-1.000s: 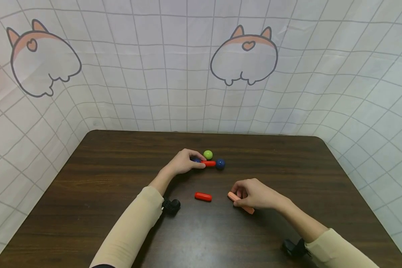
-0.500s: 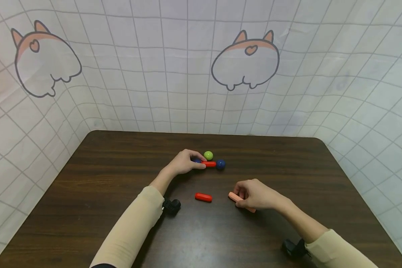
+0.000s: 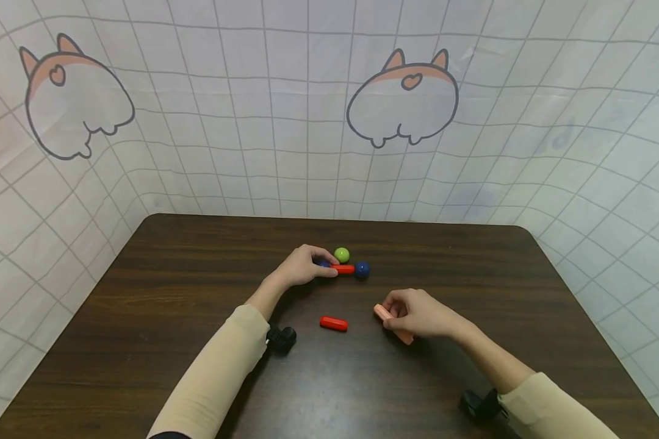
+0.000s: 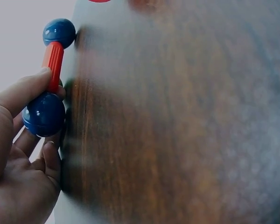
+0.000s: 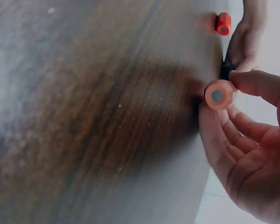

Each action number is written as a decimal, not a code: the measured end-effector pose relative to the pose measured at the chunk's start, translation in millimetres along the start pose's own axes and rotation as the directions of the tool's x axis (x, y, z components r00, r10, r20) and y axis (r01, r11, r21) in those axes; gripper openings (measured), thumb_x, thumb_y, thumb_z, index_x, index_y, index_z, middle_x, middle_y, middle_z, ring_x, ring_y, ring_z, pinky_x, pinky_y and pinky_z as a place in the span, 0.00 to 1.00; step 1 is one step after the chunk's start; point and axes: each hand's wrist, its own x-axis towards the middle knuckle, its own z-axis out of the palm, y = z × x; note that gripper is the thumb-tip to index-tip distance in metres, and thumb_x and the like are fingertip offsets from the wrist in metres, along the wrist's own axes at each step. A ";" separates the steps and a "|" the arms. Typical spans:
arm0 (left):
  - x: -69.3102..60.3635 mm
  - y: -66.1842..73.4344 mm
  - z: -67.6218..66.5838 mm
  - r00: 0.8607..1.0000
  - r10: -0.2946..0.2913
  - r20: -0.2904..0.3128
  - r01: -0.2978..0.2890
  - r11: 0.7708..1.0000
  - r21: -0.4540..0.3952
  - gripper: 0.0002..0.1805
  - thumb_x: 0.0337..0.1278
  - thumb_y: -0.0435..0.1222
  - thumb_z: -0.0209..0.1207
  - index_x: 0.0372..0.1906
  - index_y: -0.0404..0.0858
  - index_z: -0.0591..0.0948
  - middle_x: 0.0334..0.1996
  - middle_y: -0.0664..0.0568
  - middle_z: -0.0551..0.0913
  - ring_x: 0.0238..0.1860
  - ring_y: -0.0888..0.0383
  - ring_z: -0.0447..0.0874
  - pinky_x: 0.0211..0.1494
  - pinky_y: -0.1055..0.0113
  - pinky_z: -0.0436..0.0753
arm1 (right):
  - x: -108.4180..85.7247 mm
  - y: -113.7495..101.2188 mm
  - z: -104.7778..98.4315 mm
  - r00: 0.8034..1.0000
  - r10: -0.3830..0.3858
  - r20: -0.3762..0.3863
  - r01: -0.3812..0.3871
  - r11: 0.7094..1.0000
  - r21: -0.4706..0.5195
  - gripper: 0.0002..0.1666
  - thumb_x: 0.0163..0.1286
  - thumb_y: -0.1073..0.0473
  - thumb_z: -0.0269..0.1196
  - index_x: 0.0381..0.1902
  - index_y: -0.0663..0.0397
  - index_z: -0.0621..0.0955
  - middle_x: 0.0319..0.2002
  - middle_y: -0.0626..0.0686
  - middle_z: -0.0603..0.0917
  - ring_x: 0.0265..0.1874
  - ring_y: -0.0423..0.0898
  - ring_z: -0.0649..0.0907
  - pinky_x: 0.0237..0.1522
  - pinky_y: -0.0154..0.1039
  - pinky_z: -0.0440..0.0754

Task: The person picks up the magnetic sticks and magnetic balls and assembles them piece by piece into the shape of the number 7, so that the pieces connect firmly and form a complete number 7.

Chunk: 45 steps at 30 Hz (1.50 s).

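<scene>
My left hand point(image 3: 300, 266) pinches a red rod point(image 3: 343, 269) near its left end, with a blue ball point(image 3: 362, 269) at the rod's right end. The other blue ball point(image 4: 44, 114) lies within that hand in the left wrist view. A green ball point(image 3: 342, 255) sits just behind the rod. At the right, my right hand point(image 3: 425, 314) holds an orange-pink rod point(image 3: 383, 313) between thumb and fingers, slanting down to the right. In the right wrist view the orange-pink rod point(image 5: 218, 95) shows a grey disc on its end.
A loose red rod point(image 3: 333, 323) lies on the dark wooden table point(image 3: 208, 244), between the two forearms and nearer to me than the balls. White gridded cloth point(image 3: 285, 122) with animal drawings stands behind the table and at its sides.
My right hand has shifted slightly away from me with the orange-pink rod, which is angled more steeply. My left hand holds its place on the red rod.
</scene>
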 end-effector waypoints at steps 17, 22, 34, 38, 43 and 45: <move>1.3 -0.5 -0.8 1.000 -0.002 0.005 0.002 1.000 0.014 0.10 0.61 0.42 0.72 0.46 0.45 0.90 0.49 0.53 0.85 0.50 0.54 0.78 0.57 0.55 0.75 | 11.4 5.4 1.2 0.996 0.085 -0.020 -0.076 0.957 0.279 0.19 0.72 0.57 0.68 0.54 0.64 0.81 0.38 0.54 0.85 0.33 0.49 0.85 0.34 0.46 0.87; 0.0 2.1 -0.9 1.000 -0.009 0.008 0.008 1.000 0.016 0.11 0.61 0.41 0.72 0.46 0.45 0.90 0.49 0.53 0.85 0.49 0.54 0.78 0.55 0.56 0.75 | 16.0 6.8 2.8 0.993 0.118 -0.016 -0.104 0.923 0.371 0.21 0.73 0.58 0.67 0.55 0.67 0.80 0.37 0.55 0.87 0.33 0.50 0.87 0.36 0.47 0.87; 0.6 1.6 0.9 1.000 -0.013 -0.002 0.014 1.000 0.023 0.10 0.60 0.42 0.72 0.45 0.46 0.91 0.48 0.53 0.85 0.49 0.53 0.78 0.56 0.55 0.75 | 25.9 3.7 9.1 0.980 0.195 -0.038 -0.156 0.873 0.462 0.23 0.74 0.57 0.66 0.58 0.70 0.77 0.39 0.56 0.88 0.35 0.49 0.88 0.39 0.47 0.87; 1.1 0.5 1.5 1.000 -0.011 0.001 0.011 1.000 0.023 0.10 0.60 0.42 0.73 0.45 0.46 0.91 0.48 0.53 0.85 0.49 0.53 0.78 0.55 0.56 0.75 | 28.6 -0.5 11.2 0.976 0.210 -0.063 -0.154 0.861 0.484 0.25 0.74 0.56 0.67 0.59 0.71 0.77 0.40 0.56 0.88 0.35 0.49 0.87 0.40 0.47 0.87; 1.3 -0.2 1.5 1.000 -0.011 0.003 0.011 1.000 0.019 0.10 0.61 0.42 0.72 0.45 0.46 0.91 0.47 0.53 0.85 0.48 0.53 0.78 0.55 0.56 0.76 | 33.8 -3.7 15.8 0.969 0.234 -0.081 -0.156 0.833 0.531 0.26 0.74 0.56 0.67 0.58 0.72 0.76 0.39 0.56 0.89 0.36 0.48 0.87 0.40 0.46 0.87; 1.6 -0.6 1.7 1.000 -0.015 0.003 0.015 1.000 0.017 0.10 0.61 0.42 0.72 0.45 0.46 0.91 0.47 0.53 0.85 0.48 0.53 0.78 0.56 0.56 0.75 | 35.8 -4.5 18.3 0.968 0.238 -0.081 -0.152 0.812 0.564 0.25 0.74 0.57 0.67 0.58 0.73 0.76 0.39 0.57 0.89 0.38 0.47 0.86 0.41 0.46 0.87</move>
